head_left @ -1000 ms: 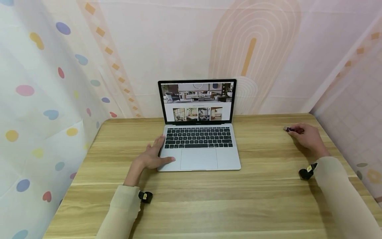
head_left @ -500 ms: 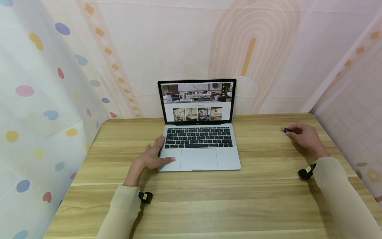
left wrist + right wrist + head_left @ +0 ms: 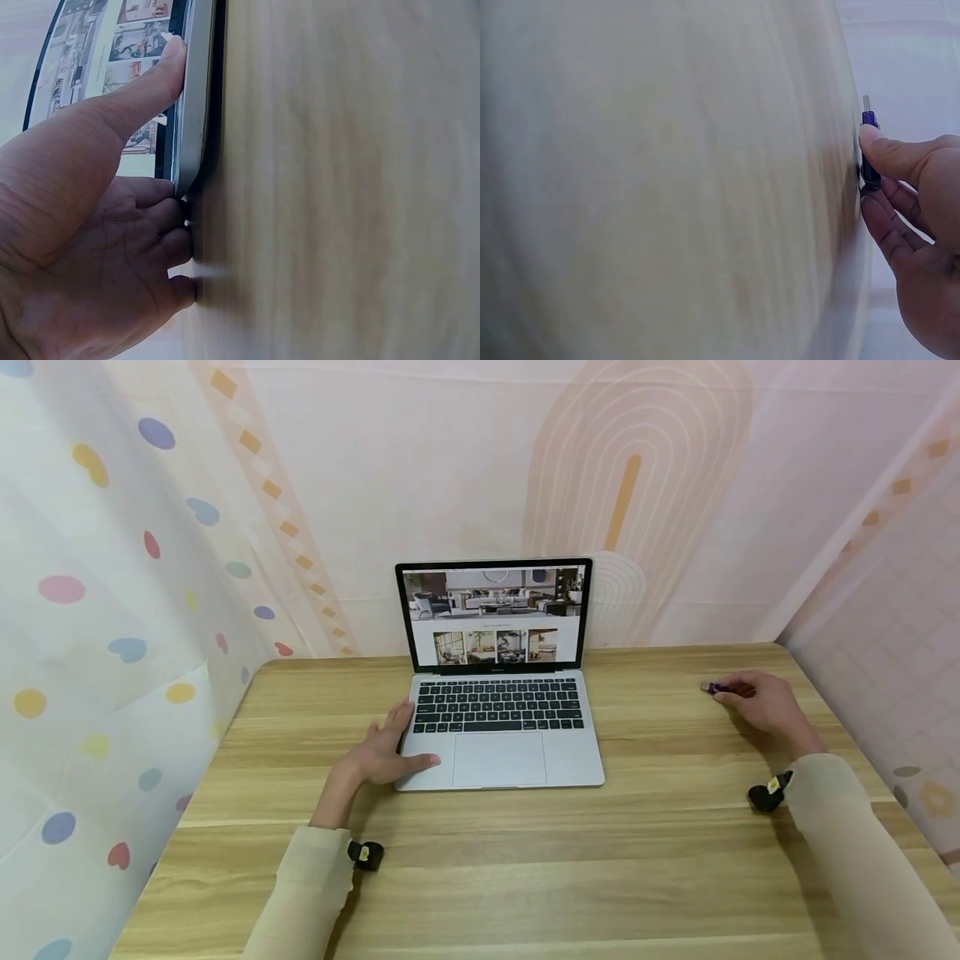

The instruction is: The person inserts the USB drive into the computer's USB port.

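Observation:
A silver laptop (image 3: pixel 500 760) stands unfolded in the middle of the table, its screen lit with pictures of rooms. My left hand (image 3: pixel 377 755) holds its front left part, thumb on the palm rest and fingers along the left side. In the left wrist view the thumb (image 3: pixel 150 88) lies over the laptop's edge. Far to the right, my right hand (image 3: pixel 772 703) pinches a dark purple USB stick (image 3: pixel 869 169) between thumb and fingers. The stick's metal plug points left towards the laptop in the head view. Fingers partly cover its body.
The wooden table (image 3: pixel 570 877) reaches a pale patterned cloth (image 3: pixel 337 510) at the back. More cloth hangs at the left and right sides. A small black camera (image 3: pixel 366 855) sits on the left wrist, another camera (image 3: pixel 768 796) on the right.
My right hand has shifted slightly left with the USB stick, a little nearer the laptop. The left hand and the laptop have stayed in place.

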`<control>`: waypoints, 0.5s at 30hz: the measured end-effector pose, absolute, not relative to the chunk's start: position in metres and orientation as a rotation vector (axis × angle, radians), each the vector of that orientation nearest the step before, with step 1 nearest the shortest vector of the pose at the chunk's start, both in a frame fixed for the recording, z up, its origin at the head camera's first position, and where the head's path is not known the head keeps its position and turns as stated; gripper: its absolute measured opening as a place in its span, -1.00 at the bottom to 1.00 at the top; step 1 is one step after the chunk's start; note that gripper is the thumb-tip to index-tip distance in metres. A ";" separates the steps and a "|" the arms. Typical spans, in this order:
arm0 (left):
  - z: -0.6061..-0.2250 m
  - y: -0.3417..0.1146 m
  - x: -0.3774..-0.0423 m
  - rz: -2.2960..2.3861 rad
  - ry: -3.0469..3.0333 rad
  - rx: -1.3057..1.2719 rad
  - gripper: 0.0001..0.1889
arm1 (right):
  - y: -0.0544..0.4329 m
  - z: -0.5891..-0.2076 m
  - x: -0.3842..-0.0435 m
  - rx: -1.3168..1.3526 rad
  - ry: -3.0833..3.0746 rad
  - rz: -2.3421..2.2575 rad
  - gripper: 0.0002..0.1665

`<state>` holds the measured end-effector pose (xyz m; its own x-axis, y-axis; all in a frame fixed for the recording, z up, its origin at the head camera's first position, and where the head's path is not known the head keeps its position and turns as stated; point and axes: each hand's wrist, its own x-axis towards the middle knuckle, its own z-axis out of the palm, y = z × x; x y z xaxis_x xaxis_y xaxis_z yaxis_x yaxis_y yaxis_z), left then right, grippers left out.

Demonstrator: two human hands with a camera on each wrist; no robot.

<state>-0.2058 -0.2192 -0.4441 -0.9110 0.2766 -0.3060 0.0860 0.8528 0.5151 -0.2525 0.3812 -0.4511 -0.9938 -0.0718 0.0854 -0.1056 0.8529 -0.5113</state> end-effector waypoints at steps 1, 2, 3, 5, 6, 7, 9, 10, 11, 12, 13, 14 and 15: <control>-0.444 -0.219 -0.205 0.716 2.655 0.267 0.20 | 0.381 -0.451 -0.253 0.145 -2.964 0.823 -0.57; -0.444 -0.219 -0.205 0.718 2.655 0.264 0.20 | 0.381 -0.451 -0.253 0.146 -2.967 0.825 -0.57; -0.444 -0.219 -0.205 0.721 2.654 0.262 0.20 | 0.381 -0.452 -0.253 0.147 -2.967 0.824 -0.58; -0.443 -0.219 -0.205 0.726 2.653 0.260 0.20 | 0.380 -0.452 -0.253 0.150 -2.964 0.821 -0.60; -0.443 -0.219 -0.205 0.727 2.652 0.260 0.20 | 0.379 -0.452 -0.253 0.152 -2.960 0.821 -0.61; -0.443 -0.218 -0.205 0.728 2.652 0.259 0.20 | 0.378 -0.452 -0.253 0.154 -2.956 0.819 -0.63; -0.444 -0.218 -0.205 0.727 2.652 0.261 0.20 | 0.376 -0.451 -0.252 0.163 -2.948 0.816 -0.65; -0.444 -0.218 -0.206 0.725 2.653 0.264 0.20 | 0.375 -0.451 -0.252 0.167 -2.944 0.816 -0.65; -0.445 -0.219 -0.206 0.721 2.654 0.270 0.20 | 0.374 -0.450 -0.252 0.171 -2.943 0.815 -0.65; -0.446 -0.219 -0.206 0.718 2.654 0.270 0.20 | 0.372 -0.450 -0.251 0.174 -2.942 0.818 -0.66; -0.446 -0.219 -0.207 0.715 2.654 0.269 0.21 | 0.371 -0.449 -0.251 0.177 -2.941 0.822 -0.65; -0.446 -0.219 -0.207 0.712 2.654 0.268 0.21 | 0.370 -0.449 -0.251 0.176 -2.942 0.825 -0.65; -0.446 -0.219 -0.207 0.711 2.654 0.268 0.21 | 0.369 -0.448 -0.250 0.174 -2.945 0.830 -0.64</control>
